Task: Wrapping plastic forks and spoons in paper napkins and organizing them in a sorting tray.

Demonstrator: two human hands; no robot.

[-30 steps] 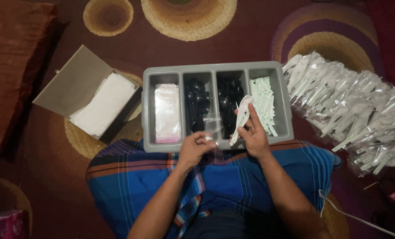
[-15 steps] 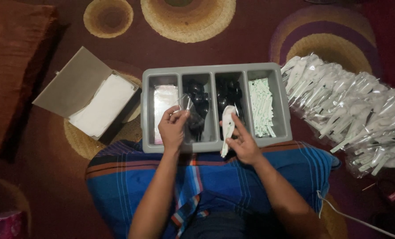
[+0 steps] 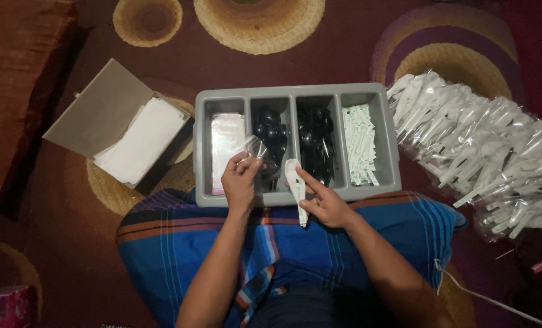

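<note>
Here, grey tray (image 3: 295,92) compartments: clear bags (image 3: 227,141), black spoons (image 3: 272,132), white packets (image 3: 359,143).

I count one grey plastic four-compartment tray (image 3: 295,197) and one open cardboard box of white napkins (image 3: 101,115). I see two hands, left hand (image 3: 239,185) and right hand (image 3: 325,203).

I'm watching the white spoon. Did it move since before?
Yes. The white spoon moved left and down, off the grey tray's right-hand compartment to its near rim.

Patterned carpet (image 3: 344,54) carries grey tray (image 3: 295,91), open box (image 3: 101,115), wrapped-spoon heap (image 3: 483,146)
</note>
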